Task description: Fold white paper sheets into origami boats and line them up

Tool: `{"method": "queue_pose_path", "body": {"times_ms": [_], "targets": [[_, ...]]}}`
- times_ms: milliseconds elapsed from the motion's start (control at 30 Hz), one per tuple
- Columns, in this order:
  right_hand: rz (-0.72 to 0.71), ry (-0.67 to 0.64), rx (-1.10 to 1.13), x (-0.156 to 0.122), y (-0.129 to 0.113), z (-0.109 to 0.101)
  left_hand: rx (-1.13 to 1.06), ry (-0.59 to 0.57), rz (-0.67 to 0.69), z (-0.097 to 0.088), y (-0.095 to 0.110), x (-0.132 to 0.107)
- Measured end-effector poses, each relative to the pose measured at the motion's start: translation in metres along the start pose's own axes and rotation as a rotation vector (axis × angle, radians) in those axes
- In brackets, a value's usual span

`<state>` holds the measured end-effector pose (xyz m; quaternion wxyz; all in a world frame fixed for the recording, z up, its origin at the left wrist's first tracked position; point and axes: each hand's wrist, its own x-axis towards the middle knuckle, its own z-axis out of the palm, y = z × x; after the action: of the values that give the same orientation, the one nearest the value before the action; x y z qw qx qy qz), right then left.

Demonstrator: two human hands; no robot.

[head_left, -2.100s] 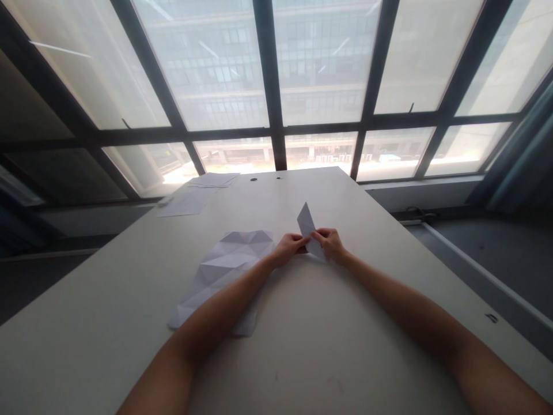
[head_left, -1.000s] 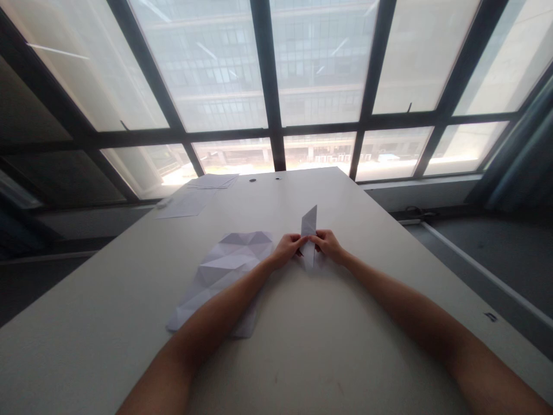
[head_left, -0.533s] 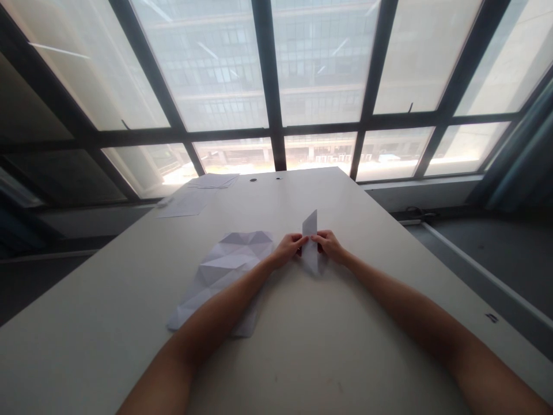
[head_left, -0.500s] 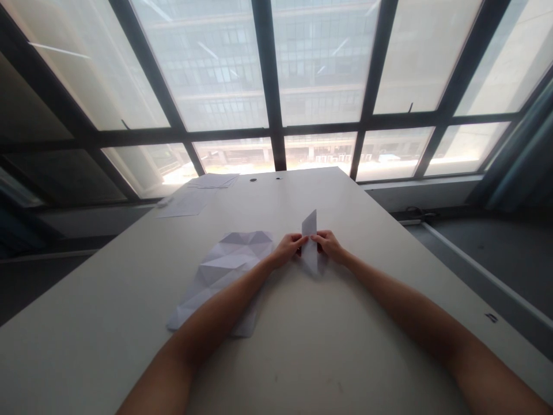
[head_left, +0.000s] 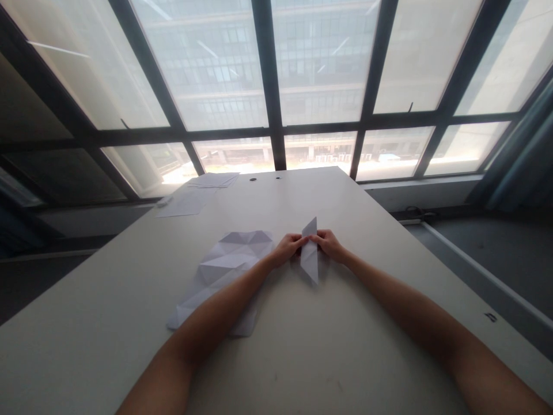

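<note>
A narrow folded strip of white paper (head_left: 310, 256) with pointed ends is pinched between both hands above the middle of the pale table (head_left: 345, 323). My left hand (head_left: 287, 248) grips its left edge with thumb and fingers closed. My right hand (head_left: 329, 244) grips the right edge the same way. The strip's near tip points toward me and almost touches the tabletop. A creased, unfolded white sheet (head_left: 227, 271) lies flat on the table under my left forearm.
Several loose white sheets (head_left: 199, 191) lie at the far left corner of the table. Two small dark round marks (head_left: 253, 179) sit near the far edge. A large window with dark frames stands behind the table, and a dark floor lies to the right.
The folded strip has turned in my hands: its upper tip has dropped lower and its near tip has swung down toward me. Both hands stayed in place, still pinching it.
</note>
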<state>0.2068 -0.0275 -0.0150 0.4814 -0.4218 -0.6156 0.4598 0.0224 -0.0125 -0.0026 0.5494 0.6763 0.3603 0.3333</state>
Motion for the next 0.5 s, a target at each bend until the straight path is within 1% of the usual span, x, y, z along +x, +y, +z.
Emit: {"method": "queue_pose_path", "body": {"times_ms": [100,267,333,500], "targets": [[0.003,0.012,-0.005,0.0008,0.0004,-0.0011,-0.050,0.003,-0.018,0.0015,-0.0008,0.0000],[0.005,-0.051,-0.002,0.0001,0.0013,-0.0029,-0.074,0.018,-0.005,0.0027,-0.0021,0.0014],[-0.006,-0.015,0.001,0.0004,0.0013,-0.0018,-0.040,-0.005,0.004,0.0024,-0.0009,0.0011],[-0.024,0.122,0.026,0.0035,0.0027,0.0016,0.029,-0.049,0.015,0.0017,0.0033,-0.0005]]}}
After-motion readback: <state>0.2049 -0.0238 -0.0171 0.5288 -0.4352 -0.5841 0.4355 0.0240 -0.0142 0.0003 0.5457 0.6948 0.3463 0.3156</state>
